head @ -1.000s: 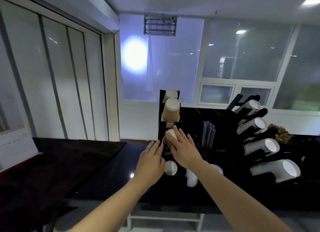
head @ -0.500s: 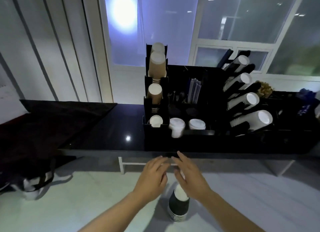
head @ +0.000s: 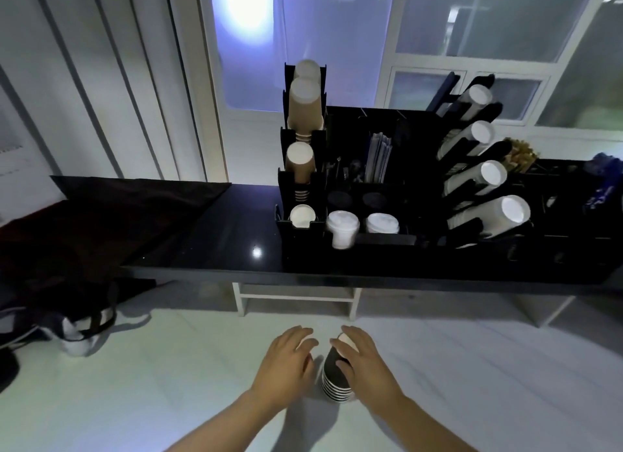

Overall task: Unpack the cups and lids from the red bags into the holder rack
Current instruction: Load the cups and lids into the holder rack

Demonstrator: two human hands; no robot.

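Hands (head: 323, 367) flank black cup stack (head: 335, 381) on floor, fingers (head: 349, 345) spread — clasp low, lift upright toward rack (head: 354, 195).

Tabletop (head: 232, 246): glossy black, with one bright reflected spot of light.
Dark cloth (head: 111, 212): spread over the tabletop's left end.
Floor (head: 168, 367): pale and smooth.
Windows (head: 472, 20): frosted panes behind the tabletop.
Wall panels (head: 101, 81): pale vertical strips at left.
White frame (head: 296, 300): under the tabletop.
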